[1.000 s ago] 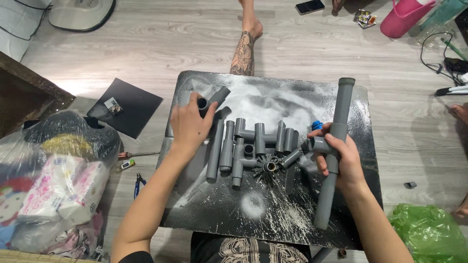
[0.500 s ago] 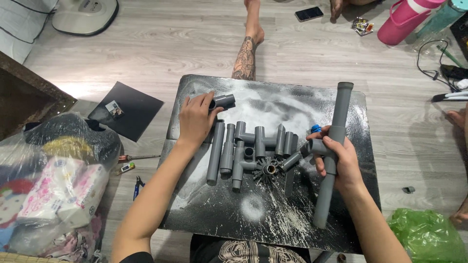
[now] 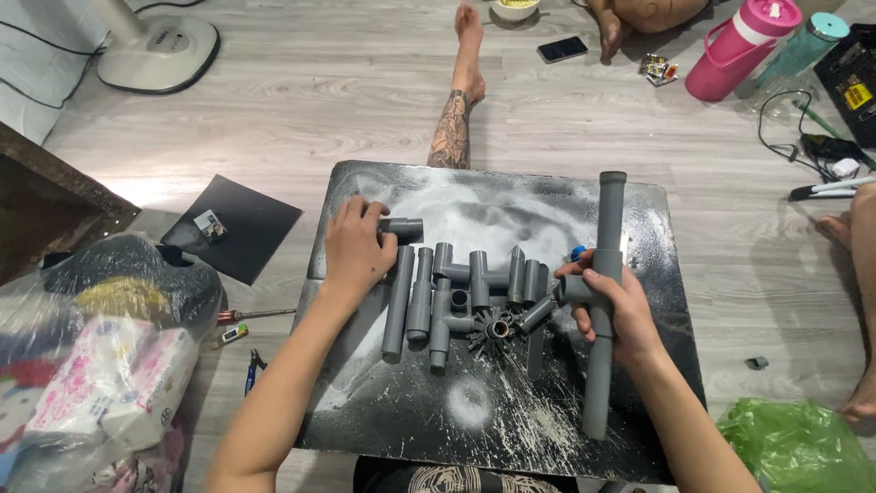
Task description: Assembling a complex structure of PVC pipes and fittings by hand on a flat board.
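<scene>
Left hand [image 3: 358,246] — now on the short grey fitting [image 3: 401,229]

Bright, even indoor light fills the scene, and shadows are soft and short. A pale glare patch lies on the wooden floor [image 3: 151,187] at far left. The dusty black board [image 3: 511,411] shows faint sheen. Focus is sharp throughout; straight lines bend slightly toward the edges.

The right hand [image 3: 613,306] covers the middle of the long grey pipe [image 3: 602,301]; the left hand [image 3: 356,248] hides one end of a short pipe piece [image 3: 403,228]; the green bag [image 3: 803,447] at near right and the fan base [image 3: 155,50] at far left are cut by the edges.
</scene>
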